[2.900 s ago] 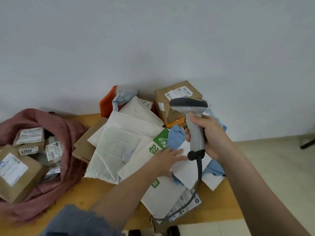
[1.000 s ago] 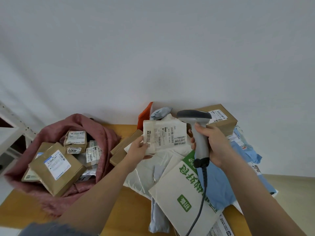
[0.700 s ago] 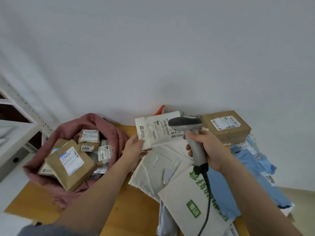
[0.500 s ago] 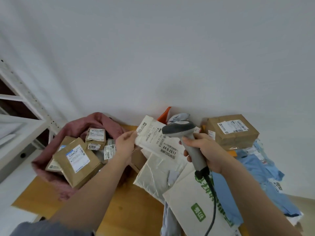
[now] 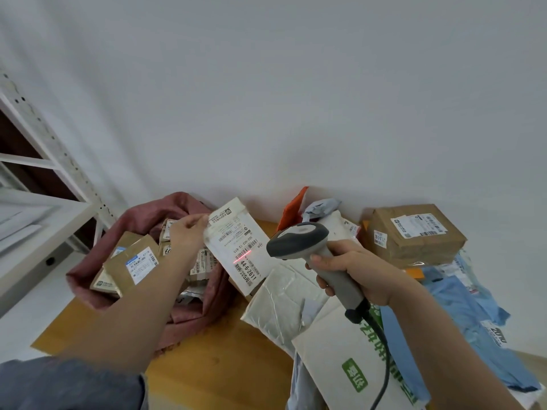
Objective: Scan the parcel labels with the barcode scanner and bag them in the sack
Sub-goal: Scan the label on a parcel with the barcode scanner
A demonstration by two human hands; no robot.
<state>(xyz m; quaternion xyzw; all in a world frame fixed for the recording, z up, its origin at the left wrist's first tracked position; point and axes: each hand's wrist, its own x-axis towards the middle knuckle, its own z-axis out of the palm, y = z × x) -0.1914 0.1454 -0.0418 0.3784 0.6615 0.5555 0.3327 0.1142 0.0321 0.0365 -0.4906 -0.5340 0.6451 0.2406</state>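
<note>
My left hand [image 5: 188, 235] pinches the top left corner of a small white parcel [image 5: 236, 247], held up tilted above the right edge of the pink sack [image 5: 142, 214]. A red scan line lies across a barcode on its label. My right hand [image 5: 355, 269] grips the handle of the grey barcode scanner [image 5: 299, 240], whose head points left at the parcel from close by. The sack lies open at the left of the wooden table [image 5: 219, 359] and holds several labelled brown boxes [image 5: 131, 263].
A pile of parcels fills the table's right side: white mailers [image 5: 284, 303], a white bag with green print [image 5: 349, 362], blue bags [image 5: 461, 318], a brown box [image 5: 414, 232] and an orange packet [image 5: 293, 208] by the wall. A white metal shelf [image 5: 38, 208] stands at the left.
My left hand lifted the small white parcel from the pile and carried it left toward the sack. The scanner followed it, and a red line now shows on the label.
</note>
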